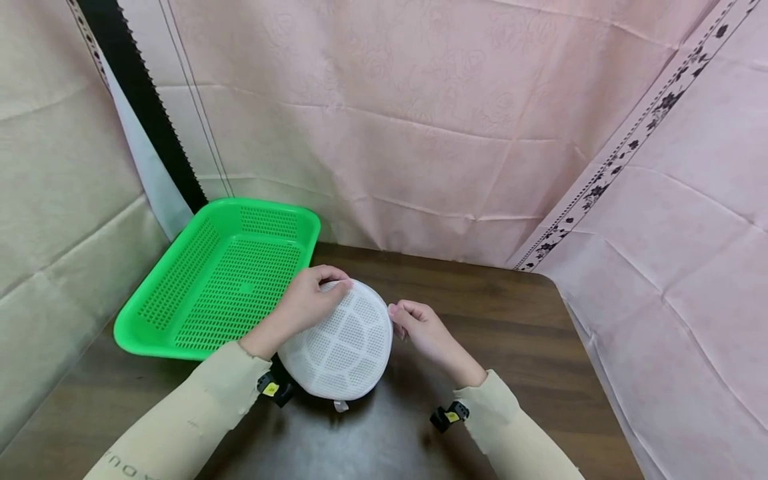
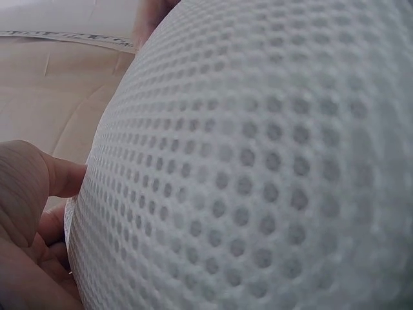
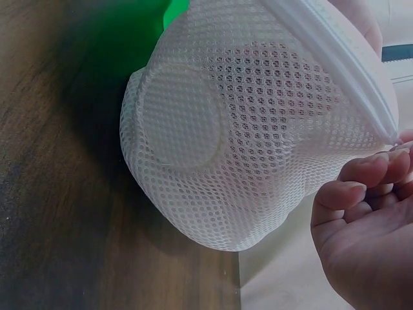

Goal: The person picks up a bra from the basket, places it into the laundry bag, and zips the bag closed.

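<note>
A round white mesh laundry bag [image 1: 342, 347] is held up over the table, its ribbed face turned toward the head camera and a small white tag [image 1: 341, 405] hanging at its lower edge. My left hand [image 1: 312, 297] grips the bag's upper left rim, thumb on the near face. At the right edge, my right hand [image 1: 420, 327] pinches the zipper end with thumb and curled fingers. The right wrist view shows the white zipper band [image 3: 342, 64] running down to those fingertips, which hide the pull. In the left wrist view the mesh fills most of the frame.
A green perforated plastic basket [image 1: 246, 267] stands to the left, close beside my left forearm. Under everything is a dark wooden table [image 1: 492, 313]. Pale pink cloth [image 1: 420, 133] hangs behind and along both sides of it.
</note>
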### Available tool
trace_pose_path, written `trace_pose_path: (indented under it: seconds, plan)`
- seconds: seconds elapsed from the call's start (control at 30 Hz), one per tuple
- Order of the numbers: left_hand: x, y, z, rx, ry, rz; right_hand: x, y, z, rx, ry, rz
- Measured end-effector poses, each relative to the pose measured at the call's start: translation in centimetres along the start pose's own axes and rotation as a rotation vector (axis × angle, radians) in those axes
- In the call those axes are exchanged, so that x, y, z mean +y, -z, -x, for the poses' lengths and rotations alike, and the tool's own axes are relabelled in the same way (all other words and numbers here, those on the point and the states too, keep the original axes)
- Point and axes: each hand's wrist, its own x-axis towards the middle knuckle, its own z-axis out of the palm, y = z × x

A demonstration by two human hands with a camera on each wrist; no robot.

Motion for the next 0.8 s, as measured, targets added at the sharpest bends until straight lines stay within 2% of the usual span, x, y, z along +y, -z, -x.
trace_pose_path:
  seconds: [0.23, 0.5, 0.63, 0.8]
  plan:
    - [-0.17, -0.01, 0.14, -0.005, -0.002, -0.002, 0.1, -0.05, 0.18, -0.004, 0.004, -0.004]
    - [0.05, -0.04, 0.08, 0.005, -0.018, 0.013, -0.08, 0.23, 0.22, 0.027, 0.036, 0.008]
    - [-0.14, 0.1, 0.05, 0.018, -0.003, 0.058, -0.02, 0.39, 0.27, 0.026, 0.046, 0.001]
    - [-0.49, 0.48, 0.05, 0.042, 0.048, 0.148, 0.32, 0.56, 0.43, 0.026, 0.051, -0.024]
